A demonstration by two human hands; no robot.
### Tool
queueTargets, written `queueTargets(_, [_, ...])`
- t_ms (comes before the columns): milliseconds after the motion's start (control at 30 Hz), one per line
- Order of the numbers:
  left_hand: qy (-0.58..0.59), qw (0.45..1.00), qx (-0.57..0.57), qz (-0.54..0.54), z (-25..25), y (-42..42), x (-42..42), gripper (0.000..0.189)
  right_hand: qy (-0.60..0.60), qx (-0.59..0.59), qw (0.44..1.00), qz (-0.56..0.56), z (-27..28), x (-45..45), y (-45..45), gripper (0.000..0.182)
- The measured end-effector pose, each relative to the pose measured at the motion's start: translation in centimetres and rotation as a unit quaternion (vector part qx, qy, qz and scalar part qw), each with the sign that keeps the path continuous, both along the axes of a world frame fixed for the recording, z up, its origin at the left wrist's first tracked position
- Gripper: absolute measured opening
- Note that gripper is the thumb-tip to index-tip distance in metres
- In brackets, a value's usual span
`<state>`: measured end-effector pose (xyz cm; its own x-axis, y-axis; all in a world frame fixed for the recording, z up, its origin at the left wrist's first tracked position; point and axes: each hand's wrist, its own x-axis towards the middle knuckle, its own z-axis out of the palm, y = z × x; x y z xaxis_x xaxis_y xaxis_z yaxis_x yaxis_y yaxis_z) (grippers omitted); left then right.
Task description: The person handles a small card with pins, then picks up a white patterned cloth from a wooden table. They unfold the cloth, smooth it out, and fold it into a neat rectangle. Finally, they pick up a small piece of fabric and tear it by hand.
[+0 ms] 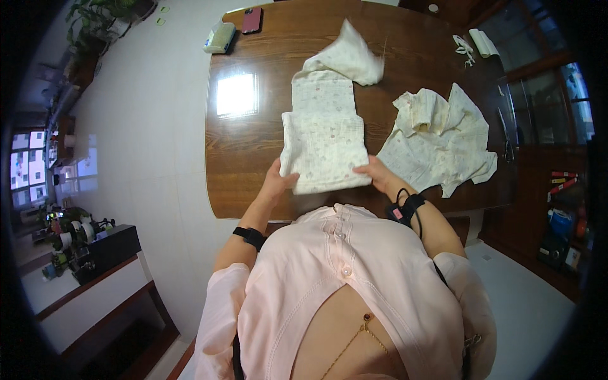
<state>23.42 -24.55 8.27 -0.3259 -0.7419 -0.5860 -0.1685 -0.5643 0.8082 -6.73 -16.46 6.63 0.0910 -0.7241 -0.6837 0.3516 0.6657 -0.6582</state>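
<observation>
A long white printed cotton cloth point(325, 142), its near part doubled over, extends away from me on a brown wooden table point(251, 156). My left hand point(280, 181) grips its near left corner, with the thumb on top. At the near right corner my right hand point(376, 174) pinches the edge the same way. The cloth's far end is raised and blurred, twisted to the right. Beside my right hand lies a second, crumpled cloth piece point(441, 142) in a similar print; I cannot tell whether it is a garment.
Scissors point(506, 135) lie at the table's right edge. Farther back are white scraps point(463, 50) and a white roll point(483, 42). A tissue pack point(220, 37) and a phone in a dark red case point(251, 20) sit at the far left corner. Window light glares point(236, 95) off the tabletop.
</observation>
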Motion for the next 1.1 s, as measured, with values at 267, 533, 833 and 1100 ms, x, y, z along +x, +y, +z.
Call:
queueTargets(267, [-0.099, 0.992, 0.043, -0.07, 2.5, -0.5, 5.0, 0.063, 0.037, 0.102, 0.97, 0.218, -0.6, 2.7, 5.0, 0.037])
queueTargets(533, [-0.516, 0.802, -0.113, -0.278, -2.1, -11.8, 17.2, 0.052, 0.244, -0.04, 0.969, 0.018, -1.6, -3.7, -6.0, 0.034])
queueTargets(833, [-0.512, 0.731, -0.432, -0.129, -2.9, -6.5, 4.6, 0.061, 0.682, -0.17, 0.694, 0.156, 0.4, -8.5, -21.3, 0.058])
queueTargets(1100, [-0.517, 0.779, -0.318, -0.156, -3.1, -4.0, 0.1, 0.075, 0.731, -0.055, 0.602, 0.316, -0.7, -9.4, -27.7, 0.054])
